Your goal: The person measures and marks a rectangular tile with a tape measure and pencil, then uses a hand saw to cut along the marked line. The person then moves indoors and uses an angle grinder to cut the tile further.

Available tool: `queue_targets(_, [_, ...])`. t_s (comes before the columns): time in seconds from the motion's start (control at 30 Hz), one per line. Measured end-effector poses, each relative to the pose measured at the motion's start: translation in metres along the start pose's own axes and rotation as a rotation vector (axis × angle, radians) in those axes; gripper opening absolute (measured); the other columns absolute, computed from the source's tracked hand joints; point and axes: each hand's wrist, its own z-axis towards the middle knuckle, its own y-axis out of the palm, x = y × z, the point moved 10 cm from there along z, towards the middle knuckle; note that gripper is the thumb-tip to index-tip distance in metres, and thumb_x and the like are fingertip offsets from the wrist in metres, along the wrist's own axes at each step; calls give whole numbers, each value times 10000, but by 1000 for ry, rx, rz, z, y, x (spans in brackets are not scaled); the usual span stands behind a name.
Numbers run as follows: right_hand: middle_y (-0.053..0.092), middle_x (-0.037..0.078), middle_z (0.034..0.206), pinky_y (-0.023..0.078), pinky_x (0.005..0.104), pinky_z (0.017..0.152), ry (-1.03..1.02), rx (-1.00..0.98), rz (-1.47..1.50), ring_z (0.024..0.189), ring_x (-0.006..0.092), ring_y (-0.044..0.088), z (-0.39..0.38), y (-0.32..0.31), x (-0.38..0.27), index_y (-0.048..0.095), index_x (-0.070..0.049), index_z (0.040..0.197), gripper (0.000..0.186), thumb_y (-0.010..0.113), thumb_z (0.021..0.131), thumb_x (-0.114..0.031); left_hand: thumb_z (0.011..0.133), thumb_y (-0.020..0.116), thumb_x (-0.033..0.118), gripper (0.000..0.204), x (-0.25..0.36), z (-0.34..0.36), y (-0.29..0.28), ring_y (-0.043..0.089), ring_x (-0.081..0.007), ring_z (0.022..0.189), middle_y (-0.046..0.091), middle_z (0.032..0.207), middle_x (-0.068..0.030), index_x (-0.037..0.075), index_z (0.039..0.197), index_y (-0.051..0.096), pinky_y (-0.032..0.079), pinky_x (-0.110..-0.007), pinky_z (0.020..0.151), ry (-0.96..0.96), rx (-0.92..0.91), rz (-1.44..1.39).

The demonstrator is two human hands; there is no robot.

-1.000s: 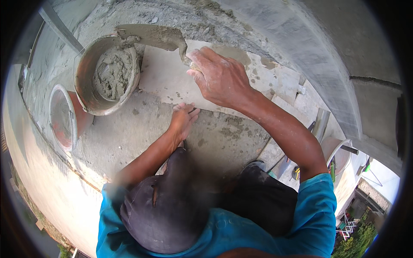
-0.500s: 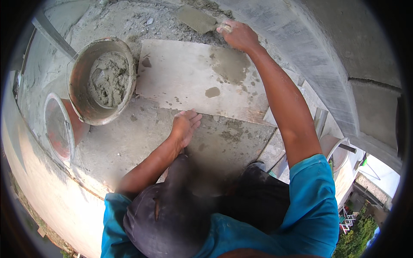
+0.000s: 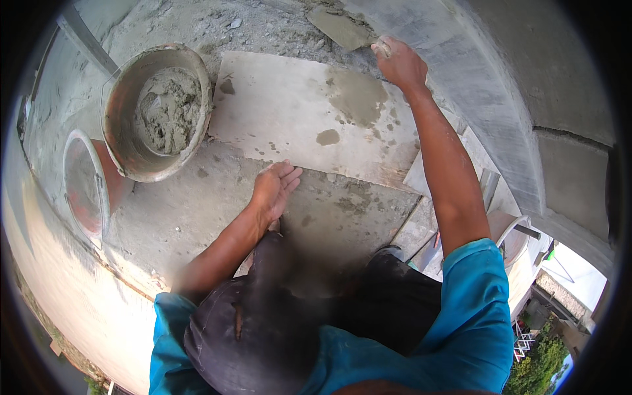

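Note:
My right hand [image 3: 400,62] is closed round the handle of a trowel [image 3: 339,28]. Its flat blade, coated in grey mortar, lies over rough rubble and mortar along the foot of the wall, beyond a pale board. My left hand [image 3: 276,189] holds nothing; its fingers stretch out at the near edge of the board [image 3: 276,105], the wrist above my knee. Wet grey mortar patches stain the board's right half. Left of it stands a tilted bucket [image 3: 115,128] with a heap of wet mortar [image 3: 168,112] inside.
A second, reddish bucket [image 3: 117,174] lies tipped near the left ledge. A smooth grey wall [image 3: 487,85] curves along the right. A bar [image 3: 85,43] slants behind the mortar bucket. Another container [image 3: 507,234] stands at lower right, and greenery shows far below beyond the edge.
My right hand has moved to the right with the trowel, drawing its blade along the foot of the wall. My left hand stays open by the board; the view has shifted slightly.

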Motion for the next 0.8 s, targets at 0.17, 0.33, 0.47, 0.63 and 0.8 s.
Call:
queue_targets(0.17, [682, 54, 1256, 529, 432, 921, -142, 182, -124, 1140, 298, 655, -19, -23, -1, 671, -211, 1277, 458, 583, 950, -519, 1018, 509, 164, 522, 4, -5, -16, 477, -351, 1320, 406, 1447, -225, -91, 1440, 339, 403, -431, 1110, 34, 82, -109])
queue_targets(0.33, [714, 33, 1173, 558, 417, 860, -388, 274, -107, 1041, 256, 697, -64, -100, -87, 706, -215, 1209, 387, 649, 931, -479, 1017, 533, 183, 574, 4, -8, -27, 467, -364, 1325, 376, 1466, -238, -95, 1466, 309, 401, -435, 1111, 30, 115, -133])
queue_targets(0.47, [724, 68, 1123, 544, 401, 825, -571, -7, 330, 933, 237, 703, -98, -124, -187, 715, -142, 1172, 420, 654, 929, -479, 1008, 558, 181, 585, -6, -1, -23, 479, -357, 1303, 380, 1453, -230, -91, 1463, 311, 410, -428, 1098, -9, 98, -127])
queue_targets(0.63, [715, 177, 1108, 510, 434, 930, -595, -408, 634, 1062, 368, 665, -114, -70, -261, 689, -75, 1219, 507, 593, 918, -470, 1001, 530, 146, 614, 8, -11, -18, 453, -363, 1329, 318, 1478, -276, -83, 1485, 230, 416, -421, 1099, 76, 130, -11])
queue_targets(0.8, [683, 163, 1235, 498, 404, 955, -401, -143, 389, 1137, 312, 647, -89, -79, -146, 684, -78, 1246, 536, 666, 909, -494, 944, 613, 139, 680, 93, -33, -27, 413, -388, 1334, 352, 1430, -280, -85, 1453, 223, 354, -457, 1120, 870, 220, 726])
